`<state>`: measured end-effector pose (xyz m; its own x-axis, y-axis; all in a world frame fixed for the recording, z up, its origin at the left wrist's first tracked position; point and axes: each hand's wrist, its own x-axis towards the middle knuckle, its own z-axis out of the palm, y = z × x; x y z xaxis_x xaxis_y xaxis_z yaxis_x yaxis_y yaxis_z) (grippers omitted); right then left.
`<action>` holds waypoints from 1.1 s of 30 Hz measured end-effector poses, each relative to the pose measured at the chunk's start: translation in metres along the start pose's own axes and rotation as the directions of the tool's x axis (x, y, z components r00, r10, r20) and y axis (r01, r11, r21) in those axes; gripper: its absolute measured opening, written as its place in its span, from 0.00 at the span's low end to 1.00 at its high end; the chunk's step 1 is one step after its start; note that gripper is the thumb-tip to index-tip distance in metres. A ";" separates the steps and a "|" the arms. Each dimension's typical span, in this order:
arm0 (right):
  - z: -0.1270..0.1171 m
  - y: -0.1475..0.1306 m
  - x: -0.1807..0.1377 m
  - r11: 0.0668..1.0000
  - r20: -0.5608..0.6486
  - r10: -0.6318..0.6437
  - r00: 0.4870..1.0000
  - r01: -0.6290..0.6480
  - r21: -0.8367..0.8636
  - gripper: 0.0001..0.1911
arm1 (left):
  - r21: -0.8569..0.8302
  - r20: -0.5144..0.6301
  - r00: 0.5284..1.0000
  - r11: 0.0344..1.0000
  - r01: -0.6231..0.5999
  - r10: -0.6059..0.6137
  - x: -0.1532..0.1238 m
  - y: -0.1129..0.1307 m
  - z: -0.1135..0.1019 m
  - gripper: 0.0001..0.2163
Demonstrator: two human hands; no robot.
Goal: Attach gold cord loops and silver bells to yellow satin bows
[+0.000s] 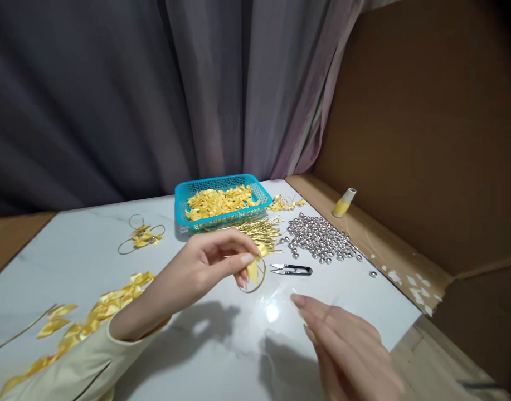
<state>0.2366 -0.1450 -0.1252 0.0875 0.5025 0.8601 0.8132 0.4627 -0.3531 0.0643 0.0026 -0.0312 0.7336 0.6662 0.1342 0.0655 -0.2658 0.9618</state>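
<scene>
My left hand [219, 262] is above the middle of the table, its thumb and fingers pinching a yellow ribbon bow [252, 271]. A thin gold cord loop [261, 278] hangs at the bow, partly behind my fingers. Lower and to the right, my right hand [342, 340] has its thumb and fingertips pressed together. Whatever lies between those fingertips is too fine to make out. Small thread snips [292, 270] with black handles rest on the table beyond my right hand, just right of the bow.
A blue basket [180, 206] of yellow bows stands at the back, with gold cords [259, 229] before it. Silver beads [317, 236] are heaped at right, near a yellow thread spool [342, 204]. Looped bows [144, 236] lie left; a ribbon-bow row [108, 303] runs beside my left sleeve.
</scene>
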 end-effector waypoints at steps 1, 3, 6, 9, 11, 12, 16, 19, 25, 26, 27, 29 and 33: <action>0.001 -0.001 0.002 1.000 -0.007 -0.013 1.000 0.013 0.005 0.30 | 0.005 -0.013 1.000 1.000 0.016 -0.016 0.001 -0.001 0.000 0.03; 0.001 -0.004 0.007 0.998 -0.038 0.035 0.999 -0.033 0.053 0.30 | 0.002 -0.029 0.999 0.999 0.046 -0.046 0.002 -0.003 0.000 0.04; 0.001 -0.008 0.015 0.958 -0.093 0.211 0.973 -0.188 0.217 0.27 | -0.021 -0.038 0.996 0.996 0.081 -0.082 0.003 -0.006 0.003 0.05; 0.006 -0.008 0.021 0.782 0.011 0.348 0.937 -0.297 0.547 0.22 | -0.062 -0.053 0.993 0.993 0.105 -0.108 0.003 -0.008 0.005 0.05; 0.011 -0.007 0.024 0.567 0.160 0.428 0.889 -0.403 0.718 0.17 | -0.094 -0.060 0.989 0.988 0.126 -0.132 0.003 -0.008 0.006 0.04; 0.014 -0.007 0.025 0.455 0.239 0.469 0.850 -0.464 0.760 0.14 | -0.109 -0.061 0.988 0.985 0.137 -0.144 0.003 -0.008 0.006 0.04; 0.019 -0.008 0.030 0.100 0.448 0.567 0.691 -0.597 0.796 0.07 | -0.151 -0.030 0.986 0.975 0.161 -0.167 0.003 -0.005 0.006 0.04; 0.020 -0.005 0.033 -0.015 0.499 0.538 0.679 -0.584 0.812 0.12 | -0.163 -0.014 0.987 0.974 0.155 -0.159 0.002 -0.005 0.007 0.04; 0.018 0.003 0.039 -0.105 0.622 0.436 0.651 -0.649 0.753 0.13 | -0.170 -0.019 0.989 0.976 0.139 -0.144 0.000 -0.004 0.011 0.04; 0.017 0.004 0.040 -0.113 0.652 0.415 0.634 -0.676 0.728 0.10 | -0.170 -0.023 0.987 0.974 0.151 -0.157 0.000 -0.002 0.012 0.05; 0.016 0.004 0.042 -0.117 0.679 0.399 0.616 -0.700 0.704 0.07 | -0.167 -0.031 0.984 0.972 0.166 -0.174 -0.001 0.000 0.013 0.05; 0.015 0.004 0.044 -0.116 0.712 0.390 0.583 -0.737 0.666 0.02 | -0.158 -0.035 0.978 0.967 0.198 -0.206 -0.002 0.004 0.014 0.04; 0.014 0.004 0.046 -0.065 0.708 0.418 0.569 -0.759 0.648 0.04 | -0.164 -0.004 0.973 0.960 0.227 -0.231 -0.003 0.007 0.016 0.04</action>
<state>0.2361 -0.1095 -0.0927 -0.0174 0.9966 0.0810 -0.4923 0.0620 -0.8682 0.0735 -0.0122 -0.0291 0.6958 0.7126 -0.0904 0.1184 0.0103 0.9929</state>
